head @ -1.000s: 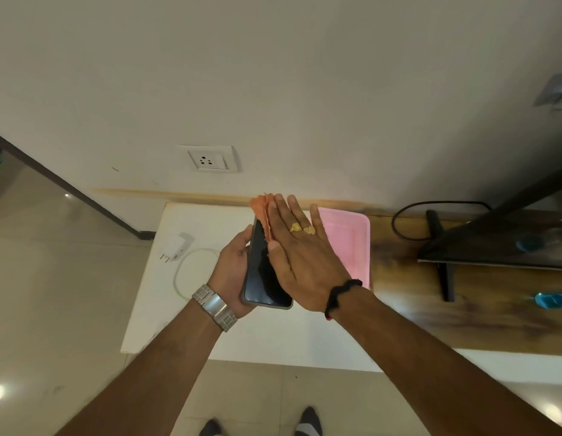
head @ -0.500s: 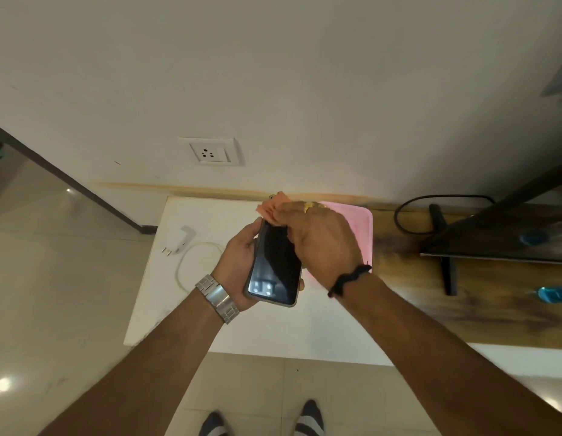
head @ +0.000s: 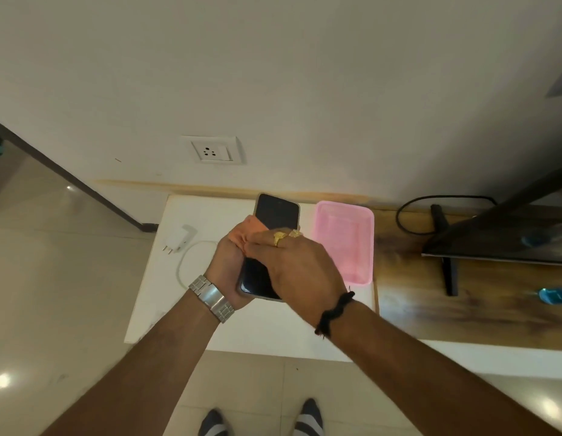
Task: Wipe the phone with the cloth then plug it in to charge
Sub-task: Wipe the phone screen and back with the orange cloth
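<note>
Head view: phone point(head: 275, 215) in left grip point(head: 226, 268), cloth point(head: 243, 233) pressed on it.

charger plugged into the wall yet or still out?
Still out. The white charger lies on the white table, prongs bare, with its cable looped beside it; the wall socket has nothing in it.

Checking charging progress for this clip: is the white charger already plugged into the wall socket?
No: the white charger lies on the white table with its pins bare, and the wall socket above it is empty.
</note>
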Tool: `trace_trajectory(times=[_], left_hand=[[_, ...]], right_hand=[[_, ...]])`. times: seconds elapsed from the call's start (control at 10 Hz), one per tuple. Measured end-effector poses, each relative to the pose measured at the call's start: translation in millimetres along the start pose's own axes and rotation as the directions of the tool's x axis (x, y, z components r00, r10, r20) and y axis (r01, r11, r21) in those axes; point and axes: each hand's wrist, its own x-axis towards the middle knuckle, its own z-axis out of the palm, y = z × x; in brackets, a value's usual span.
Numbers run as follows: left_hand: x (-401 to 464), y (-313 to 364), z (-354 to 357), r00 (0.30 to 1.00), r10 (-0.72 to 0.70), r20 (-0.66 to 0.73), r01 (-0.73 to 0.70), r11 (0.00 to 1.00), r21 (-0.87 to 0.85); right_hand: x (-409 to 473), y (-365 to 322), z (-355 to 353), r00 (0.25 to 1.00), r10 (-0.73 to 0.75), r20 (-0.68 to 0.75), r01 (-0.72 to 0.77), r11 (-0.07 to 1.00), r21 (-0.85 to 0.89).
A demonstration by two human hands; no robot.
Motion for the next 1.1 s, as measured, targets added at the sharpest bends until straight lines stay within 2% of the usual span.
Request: trace_trajectory(times=[0.1,0.2,0.3,0.4,0.5,0.6,0.7,0.8,0.9,1.0,1.1], left_hand=[[3.2,-2.6,-2.8,1.0,-0.014,0.016,0.014,0.999,-0.033],[8.7,-2.6,0.0,0.999,-0.042,-0.004,0.042,0.999,-0.005],[11.6,4.4,-0.4,0.999,-0.018,-0.048,0.019,0.999,0.026],[14.5,1.6,-12.3,0.997,-0.06,-0.054,0.059,0.998,-0.019],[15.1,-9.4,-13.9,0.995,-0.095,-0.033,0.092,0.992,-0.087],[16.8,-10.9,-5.3,0.996,-0.084,-0.029,0.082,0.995,-0.06],[18.5,-0.6,-4.2,0.997,-0.057,-0.054,0.055,0.997,-0.047],[20.2,2.1,-10.9,0.997,-0.07,-0.036,0.068,0.996,-0.049],[23.6,-6.5,-13.4,0.993,-0.118,-0.028,0.116,0.99,-0.075],[31.6,-10.8,-9.4,0.991,-0.133,-0.02,0.131,0.989,-0.075],[41.0,-5.4,-10.4,0.991,-0.116,-0.07,0.11,0.99,-0.085]], right_hand=[[19.6,28.2,-14.3,0.995,0.08,-0.062,-0.082,0.996,-0.026],[29.0,35.4,-11.4,0.961,0.188,-0.202,-0.187,0.982,0.02],[3.6,3.0,10.9,0.994,0.069,-0.082,-0.063,0.995,0.072],[-16.1,6.4,8.8,0.993,-0.121,-0.013,0.122,0.99,0.068],[10.4,40.0,-1.4,0.996,0.05,-0.071,-0.052,0.998,-0.029],[27.2,44.7,4.5,0.969,0.191,-0.158,-0.181,0.981,0.073],[-2.7,15.7,19.8,0.992,0.059,-0.114,-0.045,0.992,0.117],[-30.7,10.6,21.4,0.977,-0.215,0.009,0.213,0.974,0.08],[-5.9,45.5,6.7,0.992,-0.126,0.025,0.127,0.991,-0.046],[31.4,65.8,0.0,0.99,0.099,-0.098,-0.105,0.993,-0.055],[35.4,54.8,11.6,0.978,0.167,-0.129,-0.17,0.985,-0.015]])
